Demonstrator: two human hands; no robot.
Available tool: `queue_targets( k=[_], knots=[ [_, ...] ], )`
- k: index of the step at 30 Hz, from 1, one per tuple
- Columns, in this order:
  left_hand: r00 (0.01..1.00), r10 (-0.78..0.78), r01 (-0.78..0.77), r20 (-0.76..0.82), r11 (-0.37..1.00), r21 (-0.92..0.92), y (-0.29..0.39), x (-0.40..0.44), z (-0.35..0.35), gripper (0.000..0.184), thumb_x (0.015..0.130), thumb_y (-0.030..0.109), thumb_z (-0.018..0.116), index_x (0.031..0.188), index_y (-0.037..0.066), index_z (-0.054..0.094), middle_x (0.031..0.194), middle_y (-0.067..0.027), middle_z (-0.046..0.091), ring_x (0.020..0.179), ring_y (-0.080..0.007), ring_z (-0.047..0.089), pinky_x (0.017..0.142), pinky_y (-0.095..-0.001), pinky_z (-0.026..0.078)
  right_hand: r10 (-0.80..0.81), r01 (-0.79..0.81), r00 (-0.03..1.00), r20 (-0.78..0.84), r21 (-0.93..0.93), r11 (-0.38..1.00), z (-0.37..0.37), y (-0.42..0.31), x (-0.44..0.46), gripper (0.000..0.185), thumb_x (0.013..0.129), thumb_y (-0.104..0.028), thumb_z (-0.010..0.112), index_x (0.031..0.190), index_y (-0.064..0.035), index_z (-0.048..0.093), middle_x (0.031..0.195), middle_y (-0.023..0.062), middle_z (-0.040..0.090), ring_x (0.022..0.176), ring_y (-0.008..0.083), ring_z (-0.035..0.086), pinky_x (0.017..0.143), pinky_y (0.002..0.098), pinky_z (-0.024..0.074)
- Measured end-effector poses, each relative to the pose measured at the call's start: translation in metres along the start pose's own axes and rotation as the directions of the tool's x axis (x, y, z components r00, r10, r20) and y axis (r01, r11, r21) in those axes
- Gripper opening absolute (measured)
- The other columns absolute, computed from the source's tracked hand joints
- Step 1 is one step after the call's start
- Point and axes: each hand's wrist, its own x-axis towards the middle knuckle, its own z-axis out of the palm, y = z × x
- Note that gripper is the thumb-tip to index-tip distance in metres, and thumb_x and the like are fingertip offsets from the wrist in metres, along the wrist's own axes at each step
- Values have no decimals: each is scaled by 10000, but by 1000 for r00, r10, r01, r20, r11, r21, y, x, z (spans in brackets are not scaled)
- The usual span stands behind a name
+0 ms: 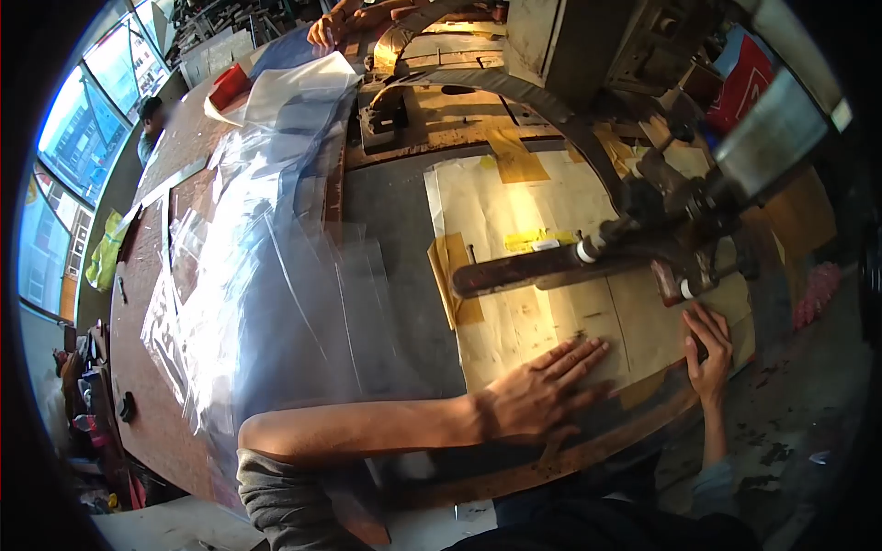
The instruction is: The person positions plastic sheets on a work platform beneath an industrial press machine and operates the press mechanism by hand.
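Observation:
My left hand (548,386) lies palm down, fingers spread, on a pale paper-covered board (514,331) with tan tape along its edges. My right hand (709,354) is at the board's right edge, fingers stretched forward and thumb apart, just below a metal fitting (675,280) of the machine. A small dark patch shows between thumb and fingers; I cannot tell what it is. Above the board extends a dark machine arm (514,275). Beyond its end lies a yellow label (533,240). Left of the board, clear plastic sheets (257,303) are piled loosely.
Curved metal arms (514,84) and a machine column (570,46) stand behind the board. Another person's hand (329,29) is at the far edge. A second person (152,124) is by the windows. A red roll-shaped object (230,85) lies on the brown table (152,367).

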Motion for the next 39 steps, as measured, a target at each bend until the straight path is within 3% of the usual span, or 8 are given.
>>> queue_targets(
  k=[6,11,14,17,27,30,35,39],
  knots=[
    [996,-48,52,70,997,-60,0,2,-14,653,905,465,495,1465,163,345,1555,-220,148,1457,-362,110,1140,-630,94,35,-35,999,24,-23,999,1,7,-3,352,787,-136,570,1082,18,683,1084,204,650,1045,383,572,930,447,443],
    [996,-61,68,66,992,-110,0,4,-15,577,937,443,442,1427,141,411,1551,-224,157,1451,-401,96,1126,-656,91,59,-49,993,104,-100,994,-3,8,-7,291,783,-144,596,1017,12,674,852,140,641,775,359,555,735,415,442],
    [994,-57,67,91,991,-115,0,4,-16,573,938,441,429,1421,134,418,1548,-228,171,1443,-414,126,1125,-653,110,105,-91,984,144,-105,990,-1,13,-22,281,810,-146,588,1032,9,666,872,159,649,799,355,577,744,413,444],
    [993,-39,49,110,995,-87,-3,4,-16,604,913,455,444,1420,129,420,1541,-238,189,1430,-435,166,1122,-649,137,320,-313,931,173,-65,947,8,35,-74,263,869,-145,549,1058,13,641,928,184,650,851,378,599,760,430,450],
    [996,-71,72,60,997,-27,1,4,-9,724,794,516,532,1419,161,437,1528,-237,235,1411,-444,218,1111,-652,182,507,-515,815,280,-49,856,-5,11,-53,344,910,-275,582,1072,25,624,961,208,619,902,408,579,787,462,452],
    [996,-70,71,61,997,-9,2,4,-10,728,787,515,541,1425,181,434,1527,-232,246,1407,-443,231,1113,-647,181,494,-502,829,261,-41,864,-4,17,-61,366,896,-278,617,1094,30,624,987,212,616,942,397,570,819,474,449],
    [996,-78,79,36,997,-26,2,4,-7,689,828,471,524,1429,151,424,1529,-223,249,1410,-425,241,1115,-632,192,361,-337,908,214,-143,931,0,24,-66,420,921,-305,503,1170,24,582,989,224,636,875,420,605,765,450,451],
    [997,-65,70,53,994,-90,3,5,-3,650,867,437,505,1438,143,403,1541,-220,223,1429,-399,212,1114,-624,201,407,-385,887,221,-137,913,-2,23,-69,412,912,-309,502,1135,25,594,953,216,637,873,420,602,765,452,447]
  ],
)
